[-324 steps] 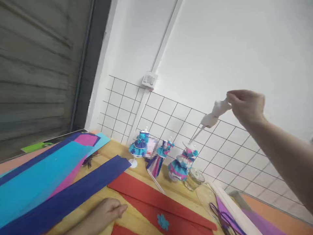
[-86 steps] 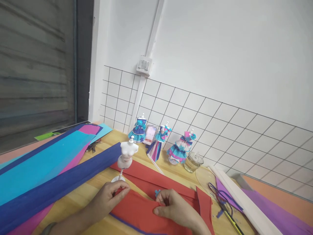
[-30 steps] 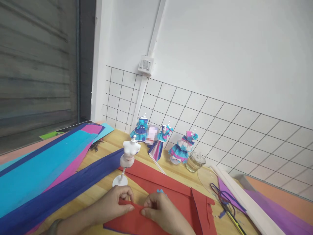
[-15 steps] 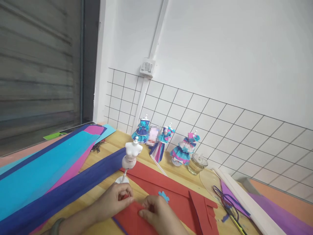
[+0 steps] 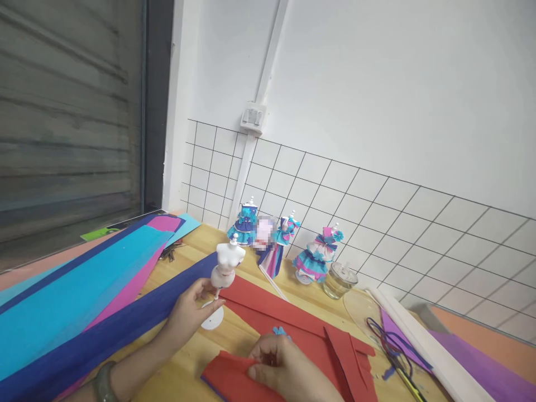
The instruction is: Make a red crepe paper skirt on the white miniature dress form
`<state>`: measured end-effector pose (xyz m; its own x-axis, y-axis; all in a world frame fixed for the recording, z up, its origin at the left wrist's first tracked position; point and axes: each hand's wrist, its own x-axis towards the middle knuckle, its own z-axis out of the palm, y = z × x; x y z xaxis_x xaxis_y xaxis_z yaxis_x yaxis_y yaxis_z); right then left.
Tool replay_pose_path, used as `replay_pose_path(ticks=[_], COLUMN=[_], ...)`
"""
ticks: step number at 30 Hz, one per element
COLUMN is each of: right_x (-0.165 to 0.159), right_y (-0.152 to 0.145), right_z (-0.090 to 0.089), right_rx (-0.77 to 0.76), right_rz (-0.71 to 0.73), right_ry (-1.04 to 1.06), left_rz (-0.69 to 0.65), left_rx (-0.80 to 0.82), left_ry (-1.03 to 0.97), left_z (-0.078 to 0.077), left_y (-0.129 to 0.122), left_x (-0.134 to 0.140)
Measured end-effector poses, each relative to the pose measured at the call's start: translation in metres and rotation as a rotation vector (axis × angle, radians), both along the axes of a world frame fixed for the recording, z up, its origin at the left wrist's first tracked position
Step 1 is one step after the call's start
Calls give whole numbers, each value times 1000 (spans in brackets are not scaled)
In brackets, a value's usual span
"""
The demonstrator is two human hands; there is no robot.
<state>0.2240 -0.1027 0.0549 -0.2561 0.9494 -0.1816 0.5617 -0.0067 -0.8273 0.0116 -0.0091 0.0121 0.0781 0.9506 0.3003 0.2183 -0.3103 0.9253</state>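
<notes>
White mannequin (image 5: 229,258), small and headless, stands upright on a round base (image 5: 213,318) on the wooden surface (image 5: 188,363), left of centre. The person's left hand (image 5: 190,312) is at its thin stem (image 5: 217,292), thumb and fingers on either side; whether they grip it cannot be told. Nearer the camera, the right hand (image 5: 278,365) pinches a red sheet (image 5: 232,375), thumb and fingers clamped on its edge. Just beyond that hand lies folded red material (image 5: 297,312) with a light-blue flower (image 5: 281,331), partly hidden. A dark-blue strip (image 5: 134,319) runs diagonally along the left. Farther back, three dressed mannequins (image 5: 314,259) stand in a row, the rightmost beside a glass container (image 5: 336,286).
</notes>
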Motion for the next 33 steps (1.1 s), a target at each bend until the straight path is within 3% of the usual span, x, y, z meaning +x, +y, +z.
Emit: replay_pose_path(ticks=[14,19,22,27,33], right_x=[-6,-7,-12,-25,-28], right_y=[-4,-3,-1,3,3], right_z=[17,7,1,1,-8], right_rx=[31,-34,101,476,844], right_rz=[54,27,-58,-200,-90], right_ry=[166,64,-64,-23,-319], left_rz=[-213,-217,-241,-319,-390], left_rx=[-107,-109,-111,-195,-304], left_ry=[-100,-151,-183,-218,-246], left_z=[4,5,4,3,2], left_y=[-18,-23,-24,-29,-31], left_x=[9,13,15,18,19])
